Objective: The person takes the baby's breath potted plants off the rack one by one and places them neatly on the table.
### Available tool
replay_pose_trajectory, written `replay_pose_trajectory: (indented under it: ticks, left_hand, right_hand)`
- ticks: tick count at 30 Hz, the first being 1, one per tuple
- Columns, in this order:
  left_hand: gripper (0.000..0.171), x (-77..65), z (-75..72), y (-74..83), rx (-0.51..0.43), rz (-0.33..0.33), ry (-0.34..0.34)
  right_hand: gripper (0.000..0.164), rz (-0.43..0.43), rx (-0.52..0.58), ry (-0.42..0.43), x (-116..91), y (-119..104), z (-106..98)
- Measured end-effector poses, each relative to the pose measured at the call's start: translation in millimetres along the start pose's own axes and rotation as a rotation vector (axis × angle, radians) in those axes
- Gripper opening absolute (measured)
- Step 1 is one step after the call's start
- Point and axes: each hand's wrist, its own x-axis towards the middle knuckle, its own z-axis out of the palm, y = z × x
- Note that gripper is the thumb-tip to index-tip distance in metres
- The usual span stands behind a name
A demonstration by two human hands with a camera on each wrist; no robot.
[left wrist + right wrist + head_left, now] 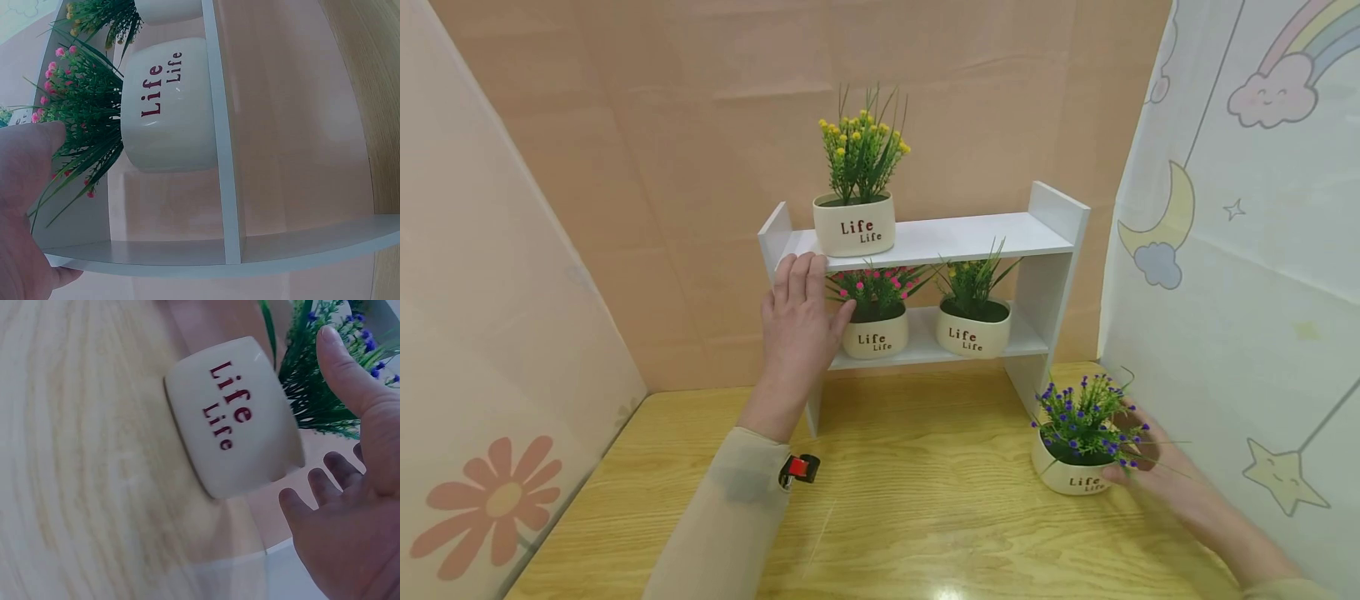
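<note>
A white two-tier shelf stands on the wooden table. My left hand rests on its left front corner, fingers extended up to the top board and thumb apart. Close by on the top board is a cream "Life" pot with yellow flowers. Below it stand a pot with pink flowers and another with grassy leaves and small yellow flowers. A pot with purple flowers sits on the table at the right. Beside it, my right hand has spread fingers; the right wrist view shows thumb and fingers not closed on the pot.
The wooden table extends in front of the shelf and under it. A plain peach cloth hangs behind. Patterned cloth walls flank both sides, the right one near my right hand.
</note>
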Motion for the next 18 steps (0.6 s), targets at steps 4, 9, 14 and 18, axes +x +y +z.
replay_pose_trajectory:
  ticks: [4, 9, 14, 18]
  left_hand:
    - [0.080, -0.3, -0.3, -0.1, 0.001, 0.006, 0.006]
    - [0.080, -0.1, -1.5, -0.3, 0.005, 0.005, 0.001]
    - [0.080, 0.4, -2.4, -0.1, 0.006, -0.003, -0.016]
    - [0.081, 0.4, -2.8, 0.0, 0.008, -0.007, -0.029]
  right_hand:
    - [0.116, -0.039, 0.039, -0.016, -2, -8, -7]
    - [0.115, -0.150, 0.050, 0.000, 0, -18, -13]
    - [0.115, -0.265, 0.158, -0.030, 4, -29, -17]
    - [0.111, -0.298, 0.242, -0.062, 8, -43, -22]
